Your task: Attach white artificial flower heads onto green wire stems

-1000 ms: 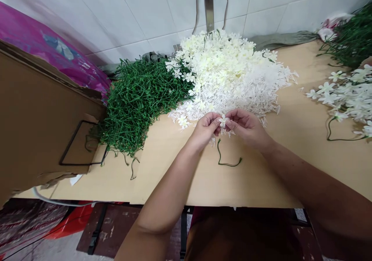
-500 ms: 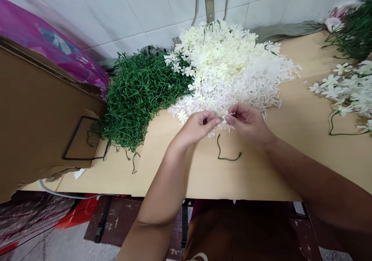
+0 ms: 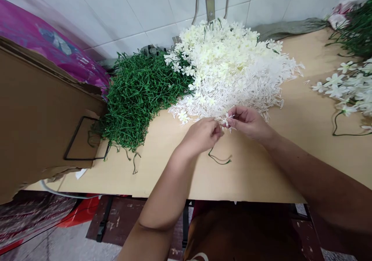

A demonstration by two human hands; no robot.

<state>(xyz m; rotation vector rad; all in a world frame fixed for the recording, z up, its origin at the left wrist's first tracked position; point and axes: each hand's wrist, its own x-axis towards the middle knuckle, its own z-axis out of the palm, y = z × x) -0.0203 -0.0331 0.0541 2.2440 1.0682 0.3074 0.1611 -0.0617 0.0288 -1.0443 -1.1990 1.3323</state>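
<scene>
My left hand [image 3: 202, 134] and my right hand [image 3: 247, 121] meet over the wooden table [image 3: 162, 168], fingers pinched. The right hand pinches a small white plastic flower [image 3: 226, 119] at the near edge of a big heap of white flowers [image 3: 229, 65]. The left hand is closed on the upper end of a thin green stem [image 3: 218, 159], which trails down and curls on the table below it. A heap of green stems [image 3: 139, 92] lies to the left of the flower heap.
A large brown cardboard box [image 3: 37, 113] stands at the left, with pink cloth [image 3: 52, 47] behind it. Finished flower sprigs [image 3: 348, 88] and more greenery [image 3: 356, 32] lie at the right. A tiled wall [image 3: 139, 9] backs the table.
My left hand has drawn back a little from the flower heap. The green stem has shifted left and lifted at its upper end. The right hand stays at the heap's edge with the flower.
</scene>
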